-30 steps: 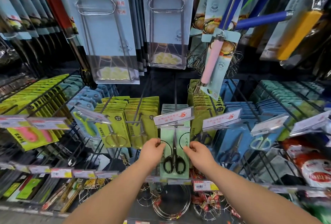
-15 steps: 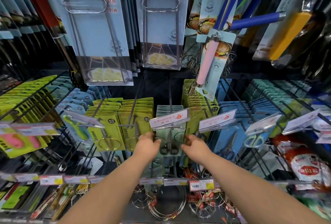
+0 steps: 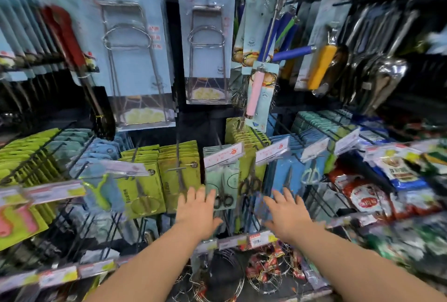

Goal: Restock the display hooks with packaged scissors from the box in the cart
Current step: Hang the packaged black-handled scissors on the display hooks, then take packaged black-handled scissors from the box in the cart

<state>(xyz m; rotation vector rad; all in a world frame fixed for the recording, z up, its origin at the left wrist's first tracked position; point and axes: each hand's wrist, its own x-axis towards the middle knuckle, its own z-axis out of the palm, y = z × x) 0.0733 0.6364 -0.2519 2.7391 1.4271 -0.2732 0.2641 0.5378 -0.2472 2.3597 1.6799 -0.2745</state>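
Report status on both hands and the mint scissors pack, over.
Left hand open, empty, beside mint scissors pack. Right hand open, empty, farther right. Pack hangs under price tag. Nothing in the way.

Price tag [image 3: 223, 155] overhangs mint scissors pack [image 3: 229, 177], yellow packs [image 3: 179, 173] tight either side

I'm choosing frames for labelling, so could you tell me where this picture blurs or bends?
Head view: motion blur smears the edges, worst on the red-and-white snack bags; the mint-green scissors card between the left hand and right hand is soft yet recognisable; wide-angle distortion bows the outer black wire hooks.
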